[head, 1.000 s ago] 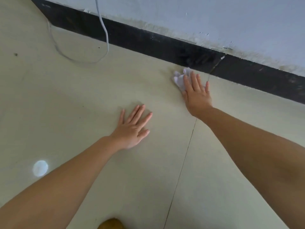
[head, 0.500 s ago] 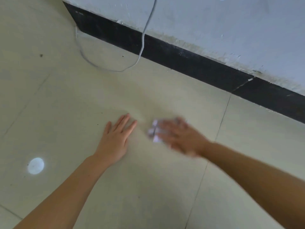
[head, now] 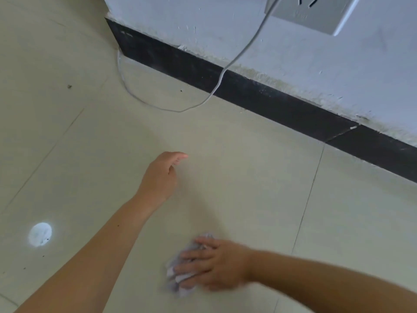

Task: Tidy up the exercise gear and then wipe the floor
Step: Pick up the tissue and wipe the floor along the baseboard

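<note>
Nearest me, my right hand [head: 212,264] lies flat with straight fingers pressing a crumpled white tissue [head: 180,281] onto the pale floor tiles [head: 248,177]. Farther left, my left hand [head: 161,175] hangs loosely curled, holding nothing. Beyond it a white cable [head: 171,107] loops by the black skirting [head: 270,102].

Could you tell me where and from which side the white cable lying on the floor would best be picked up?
Probably at the bottom of the white cable's loop, where it lies on bare floor clear of the black skirting. Come from above on the room side and pinch across it. It is thin and flat to the floor, so a fingertip pinch suits it. The left hand is nearest.
</note>
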Motion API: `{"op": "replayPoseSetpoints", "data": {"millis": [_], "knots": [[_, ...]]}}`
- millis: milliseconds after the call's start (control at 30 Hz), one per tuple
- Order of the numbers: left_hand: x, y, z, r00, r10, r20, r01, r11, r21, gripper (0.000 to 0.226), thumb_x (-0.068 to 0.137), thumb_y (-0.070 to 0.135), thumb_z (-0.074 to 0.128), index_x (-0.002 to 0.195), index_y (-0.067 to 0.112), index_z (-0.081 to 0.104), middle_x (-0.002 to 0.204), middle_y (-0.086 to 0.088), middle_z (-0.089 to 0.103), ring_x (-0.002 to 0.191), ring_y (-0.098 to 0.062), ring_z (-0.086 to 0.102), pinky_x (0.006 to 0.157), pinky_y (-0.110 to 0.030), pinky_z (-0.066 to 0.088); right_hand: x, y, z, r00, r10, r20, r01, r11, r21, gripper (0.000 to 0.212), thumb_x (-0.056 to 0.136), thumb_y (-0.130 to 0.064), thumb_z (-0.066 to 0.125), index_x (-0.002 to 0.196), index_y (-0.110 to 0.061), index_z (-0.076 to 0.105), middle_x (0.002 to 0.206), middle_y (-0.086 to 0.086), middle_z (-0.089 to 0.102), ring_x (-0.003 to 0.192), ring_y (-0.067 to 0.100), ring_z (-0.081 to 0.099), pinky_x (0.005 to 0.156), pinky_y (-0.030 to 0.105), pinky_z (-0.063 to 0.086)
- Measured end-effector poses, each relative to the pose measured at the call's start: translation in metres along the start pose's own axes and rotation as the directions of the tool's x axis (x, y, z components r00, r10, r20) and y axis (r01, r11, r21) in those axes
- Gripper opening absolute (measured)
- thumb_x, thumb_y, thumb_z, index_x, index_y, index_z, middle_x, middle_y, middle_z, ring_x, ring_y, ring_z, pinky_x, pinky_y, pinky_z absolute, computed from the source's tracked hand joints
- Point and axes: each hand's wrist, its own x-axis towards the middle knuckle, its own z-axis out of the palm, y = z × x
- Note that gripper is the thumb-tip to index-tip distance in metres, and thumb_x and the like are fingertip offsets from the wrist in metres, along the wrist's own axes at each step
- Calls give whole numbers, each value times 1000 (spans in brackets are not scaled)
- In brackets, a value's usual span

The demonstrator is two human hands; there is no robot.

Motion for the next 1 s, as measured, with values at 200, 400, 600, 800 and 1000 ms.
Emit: {"op": "replayPoseSetpoints", "data": {"millis": [200, 400, 600, 800, 1000], "knots": [[-10, -7, 4, 999, 8, -39, -10, 999, -46, 46, 79, -17, 36, 107, 3, 66, 100, -8, 65, 91, -19, 58, 81, -13, 36, -47, 185, -62, 548, 826, -130, -798, 563, 214, 51, 102, -40, 15, 152, -27, 17, 161, 4, 9, 147, 21, 8, 116, 54, 13], [8, 17, 21, 998, 62, -20, -62, 998, -13, 36, 86, -2, 38, 108, 4, 66, 107, -12, 66, 100, -22, 61, 86, -16, 37, 0, 92, -32, 621, 763, -180, -748, 645, 156, 55, 93, -42, 26, 142, -23, 43, 153, 9, 33, 140, 34, 32, 106, 63, 29], [8, 46, 72, 950, 248, 188, -272, 955, 120, 39, 88, 0, 41, 117, 12, 63, 122, -4, 60, 114, -22, 55, 94, -33, 44, -19, -72, 22, 927, 371, -58, -366, 927, 82, 44, 102, -40, 24, 143, -35, 40, 155, -8, 29, 147, 18, 15, 119, 47, 11], [-6, 64, 122, 874, 241, 423, -416, 820, 392, 58, 94, 41, 22, 145, 17, 37, 155, -12, 24, 144, -26, 23, 112, -55, 17, -159, 11, 12, -73, 996, -50, -939, -51, 340, 52, 100, -46, 5, 151, -36, 7, 160, -5, 3, 146, 11, -6, 118, 46, 2], [-14, 44, 135, 869, 166, 466, -431, 718, 546, 80, 78, 59, -6, 151, 26, 1, 158, -1, -14, 141, -11, -21, 114, -47, -10, -138, 30, -11, -311, 940, 142, -833, -341, 436, 52, 102, -38, 11, 151, -33, -8, 156, -4, -25, 143, 18, -25, 116, 48, -15]]}}
